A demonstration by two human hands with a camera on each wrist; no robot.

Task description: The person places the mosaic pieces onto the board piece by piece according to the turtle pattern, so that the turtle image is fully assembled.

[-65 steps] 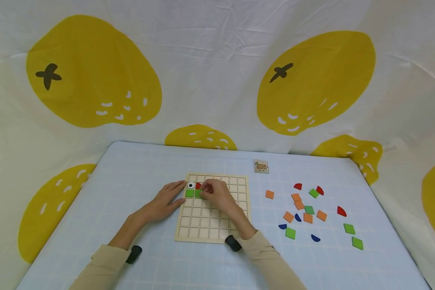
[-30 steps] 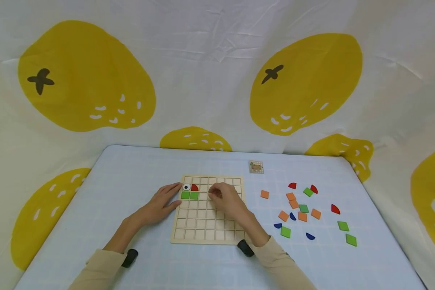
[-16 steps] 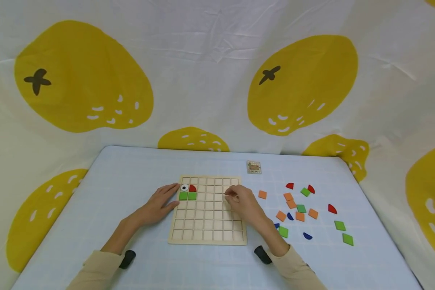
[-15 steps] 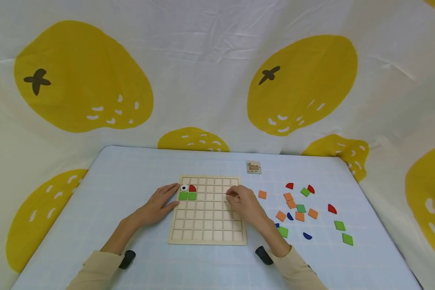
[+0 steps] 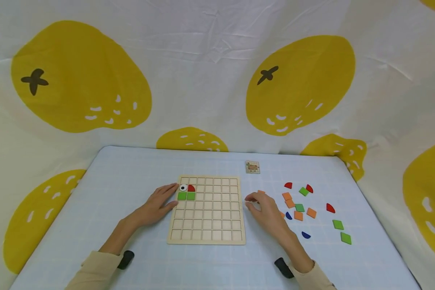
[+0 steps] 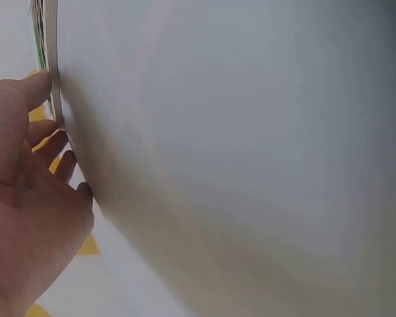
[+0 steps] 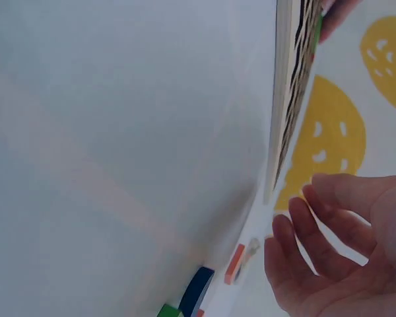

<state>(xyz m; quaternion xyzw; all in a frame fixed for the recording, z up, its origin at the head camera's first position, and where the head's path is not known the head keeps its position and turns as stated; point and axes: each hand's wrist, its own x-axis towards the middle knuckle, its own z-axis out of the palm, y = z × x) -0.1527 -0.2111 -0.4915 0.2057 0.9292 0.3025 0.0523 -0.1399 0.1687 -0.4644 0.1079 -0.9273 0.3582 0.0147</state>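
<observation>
Head view: a gridded board (image 5: 212,224) lies flat on the table (image 5: 141,169), between a person's two hands and set in from the table's far edge.
Filled cells: four, all at the board's left edge near its far left corner. The eye piece (image 5: 183,187) and the red quarter (image 5: 191,188) sit side by side in the second row; two green squares (image 5: 182,195) sit in the third.
Stage: looks early, since most cells show bare wood.
Off the board: past its right edge lie orange squares (image 5: 311,212), blue halves (image 5: 306,235), loose reds (image 5: 330,208) and loose greens (image 5: 338,224), some partly hidden by the right hand (image 5: 267,212).
Left hand (image 5: 155,207): thumb and fingertips touch the board's left edge, spread, gripping nothing.
Right hand: just beyond the board's right edge, fingers loosely bent, a narrow gap to the thumb, no piece visible between.
Card (image 5: 252,167): near the board's far right corner, printed with a brownish picture over a grid.
Writing: no brand or label legible; the card's print is too small to read.
</observation>
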